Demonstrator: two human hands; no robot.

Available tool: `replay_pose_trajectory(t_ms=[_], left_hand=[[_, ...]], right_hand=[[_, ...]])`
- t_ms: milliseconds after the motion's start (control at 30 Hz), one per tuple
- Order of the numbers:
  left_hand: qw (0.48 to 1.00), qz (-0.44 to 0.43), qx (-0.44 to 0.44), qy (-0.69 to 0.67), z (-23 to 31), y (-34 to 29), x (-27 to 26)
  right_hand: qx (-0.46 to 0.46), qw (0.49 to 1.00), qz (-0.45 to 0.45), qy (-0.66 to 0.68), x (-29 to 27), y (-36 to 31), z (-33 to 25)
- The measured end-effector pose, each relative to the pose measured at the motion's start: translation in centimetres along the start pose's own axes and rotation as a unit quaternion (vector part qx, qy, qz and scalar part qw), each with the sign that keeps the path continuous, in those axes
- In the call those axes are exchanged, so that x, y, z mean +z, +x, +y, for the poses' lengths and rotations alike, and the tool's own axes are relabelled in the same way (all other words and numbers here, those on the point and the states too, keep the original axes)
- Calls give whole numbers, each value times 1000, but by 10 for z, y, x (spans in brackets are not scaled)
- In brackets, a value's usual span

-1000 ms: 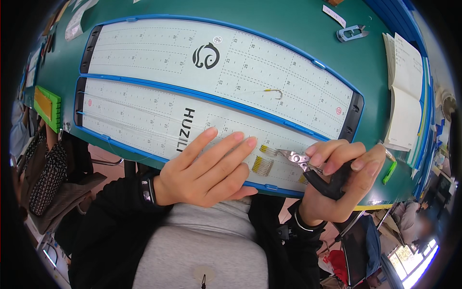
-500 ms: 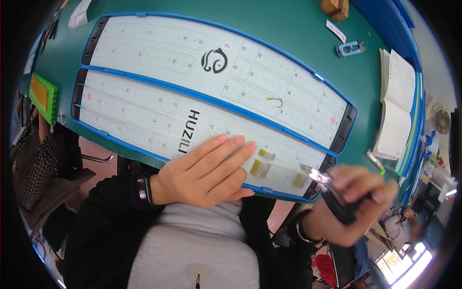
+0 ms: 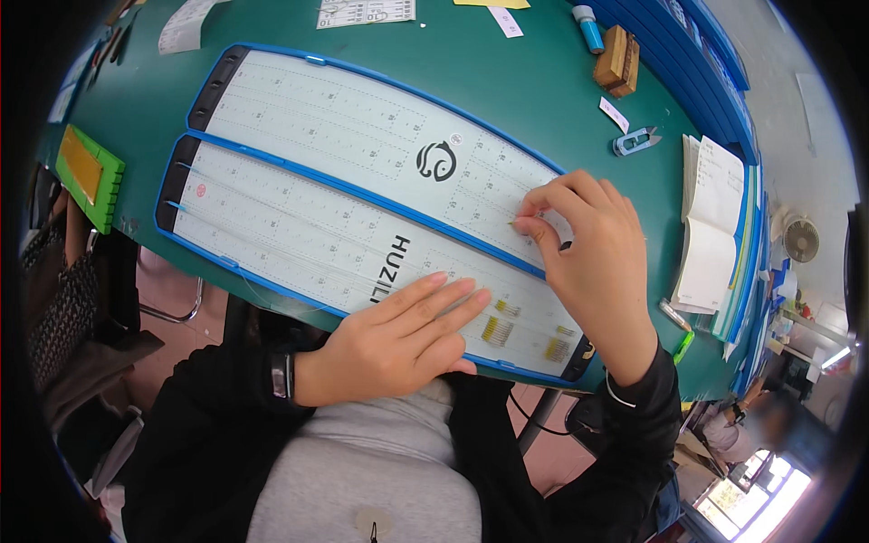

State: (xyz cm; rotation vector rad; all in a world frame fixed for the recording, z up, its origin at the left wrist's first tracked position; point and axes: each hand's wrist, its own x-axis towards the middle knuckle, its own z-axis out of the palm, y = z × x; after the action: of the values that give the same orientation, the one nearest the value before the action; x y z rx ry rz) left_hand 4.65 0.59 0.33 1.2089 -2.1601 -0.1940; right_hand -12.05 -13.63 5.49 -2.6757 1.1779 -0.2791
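A long, blue-edged case (image 3: 312,172) lies unfolded into two white, printed panels. My left hand (image 3: 398,339) rests with fingers stretched across the near panel, next to groups of small yellow-and-gold pieces (image 3: 497,331). Over the right part of the far panel, my right hand (image 3: 593,244) pinches thumb and forefinger together. A tiny golden tip of a fish hook (image 3: 512,223) pokes out between them; the rest is covered. Something dark shows in the palm, too hidden to name. Thin, clear lines (image 3: 281,226) run along the near panel's left half.
A green tabletop (image 3: 507,77) carries blue thread snips (image 3: 636,141), a wooden block (image 3: 617,61), a blue-capped bottle (image 3: 588,29) and an open notebook (image 3: 711,226). A green comb-like holder (image 3: 104,181) stands at the left edge. Another person sits at far right.
My right hand has moved left and away from me, from beyond the near panel's right end to the golden hook on the far panel. The metal-jawed, black-handled tool no longer shows clearly.
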Motion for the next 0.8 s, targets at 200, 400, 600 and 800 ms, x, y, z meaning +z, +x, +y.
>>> replay_pose_trajectory(t_ms=[200,400,600,800], left_hand=[[998,-43,-35,-6,-2,-5,-14],[989,-96,-107,24,-9,-17,-35],[988,-55,-145,-3,4,-16,-33],[991,-76,-107,-5,19,15,-8]], right_hand=[[0,999,-1,-38,-15,-12,-3],[103,988,97,66,-52,-49,-11],[93,994,47,35,-23,-80,-13],[79,997,21,-13,-11,-85,-16]])
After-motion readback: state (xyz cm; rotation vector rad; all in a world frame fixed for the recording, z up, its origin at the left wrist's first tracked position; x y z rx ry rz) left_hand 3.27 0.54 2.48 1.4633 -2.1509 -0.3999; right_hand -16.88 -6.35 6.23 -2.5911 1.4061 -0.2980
